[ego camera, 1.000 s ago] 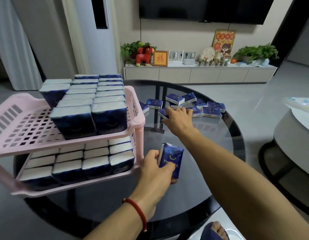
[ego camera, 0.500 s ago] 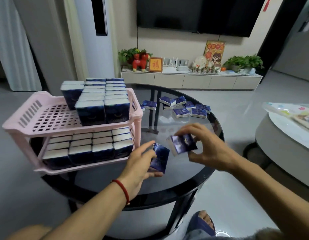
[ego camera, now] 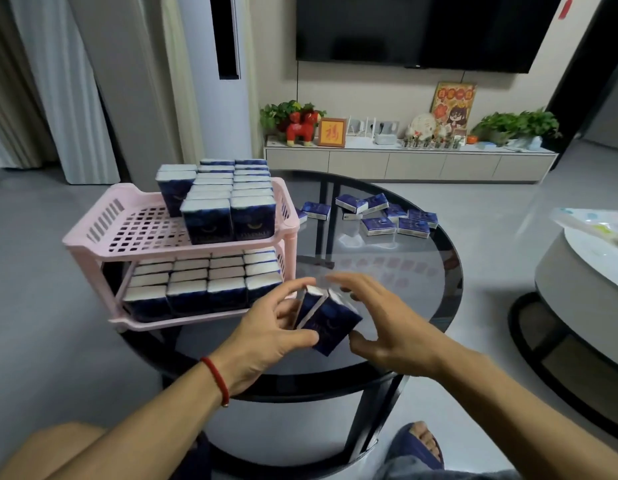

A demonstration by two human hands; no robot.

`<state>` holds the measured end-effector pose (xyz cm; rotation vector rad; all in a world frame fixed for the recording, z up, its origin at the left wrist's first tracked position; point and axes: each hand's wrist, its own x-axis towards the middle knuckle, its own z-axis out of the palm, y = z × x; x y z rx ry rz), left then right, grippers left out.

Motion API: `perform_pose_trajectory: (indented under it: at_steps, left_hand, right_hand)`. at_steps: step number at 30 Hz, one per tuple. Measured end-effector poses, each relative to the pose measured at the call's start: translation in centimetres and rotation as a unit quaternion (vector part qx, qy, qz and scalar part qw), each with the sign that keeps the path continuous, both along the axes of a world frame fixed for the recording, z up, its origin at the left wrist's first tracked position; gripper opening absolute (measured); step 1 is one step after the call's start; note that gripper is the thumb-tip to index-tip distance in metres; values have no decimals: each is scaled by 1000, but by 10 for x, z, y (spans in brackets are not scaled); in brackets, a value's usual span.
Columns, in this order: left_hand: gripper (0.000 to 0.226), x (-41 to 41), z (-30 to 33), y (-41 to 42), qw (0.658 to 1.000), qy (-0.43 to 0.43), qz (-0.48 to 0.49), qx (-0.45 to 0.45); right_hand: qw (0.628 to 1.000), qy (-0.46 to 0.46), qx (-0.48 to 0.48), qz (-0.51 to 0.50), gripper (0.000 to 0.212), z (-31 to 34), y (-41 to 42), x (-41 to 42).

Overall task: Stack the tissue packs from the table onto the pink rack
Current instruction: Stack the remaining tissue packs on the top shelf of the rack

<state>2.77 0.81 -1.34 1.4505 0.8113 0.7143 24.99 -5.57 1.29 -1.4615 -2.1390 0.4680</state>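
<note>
- While both arms reach over the near edge of the round glass table (ego camera: 421,282), the head camera, the only view, shows two dark blue tissue packs (ego camera: 326,315) held together above the glass, between the two hands.
- Left hand (ego camera: 266,332), with a red cord bracelet (ego camera: 217,379) at the wrist, grips the left of the two packs: thumb along the near lower edge, fingers curled over the top.
- Right hand (ego camera: 390,327) cups the right pack, thumb under its near corner and fingers spread loosely across the far side; how firm that grip is, I cannot tell.
- Both packs are tilted, white ends upward, touching each other along one side.
- Just left of the hands stands the pink rack (ego camera: 93,237), a two-tier slotted shelf sitting on the table.
- Its lower tier is filled with packs in upright rows, white ends showing.
- Its upper tier has rows of packs along the right side and back, with the left part of the perforated floor bare.
- Loose tissue packs (ego camera: 376,225) lie scattered flat at the far side of the table, well apart from the hands.
- Behind the table, a low white cabinet (ego camera: 404,164) runs along the wall under a dark television (ego camera: 421,29).
- One foot in a blue slipper (ego camera: 418,445) shows below the table edge.
</note>
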Motion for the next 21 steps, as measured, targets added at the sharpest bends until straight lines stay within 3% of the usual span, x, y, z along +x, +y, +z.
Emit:
perform_pose_trajectory:
  at_steps: [3,11,17,21]
  left_hand:
    - [70,-5,-7,1,997,51,16,47]
    - [62,-11,-11,-7,952,234,-29,194]
    - [68,-18,-2,-12,960,195,-3,201]
    - [66,-27,12,-27,946,173,45,271]
  right_hand:
    - [999,39,-37,-3,67,-5,0,-3]
    - [1000,-8,-1,-11,52,-12,12,-21]
    - [1000,12,8,-15,51,-6,17,-24]
    - [997,75,14,12,56,6,13,-30]
